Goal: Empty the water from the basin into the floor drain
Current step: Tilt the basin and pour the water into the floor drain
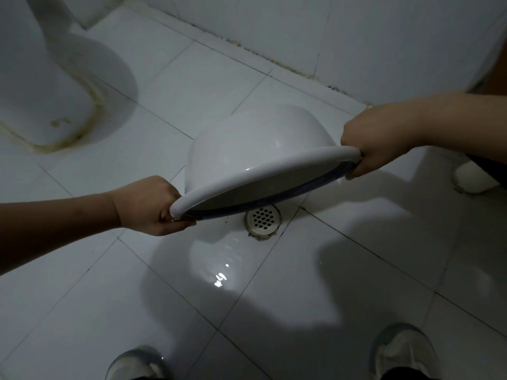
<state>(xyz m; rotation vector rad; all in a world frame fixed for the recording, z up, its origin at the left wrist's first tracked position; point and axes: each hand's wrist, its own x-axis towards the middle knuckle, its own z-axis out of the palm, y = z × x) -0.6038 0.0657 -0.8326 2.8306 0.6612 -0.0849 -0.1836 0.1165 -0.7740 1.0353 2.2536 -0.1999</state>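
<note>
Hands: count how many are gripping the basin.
2. The left hand grips the basin rim at lower left; the right hand grips it at upper right.

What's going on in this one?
A person grips a white basin by its rim, left hand on one side and right hand on the other. It is tipped nearly upside down above the floor drain. No stream is visible; the tiled floor near the drain looks glossy, perhaps wet.

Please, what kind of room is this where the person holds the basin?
Most likely a bathroom or toilet room. A toilet base stands on the white tiled floor, and a round floor drain sits in the tiles just under the tipped basin.
</note>
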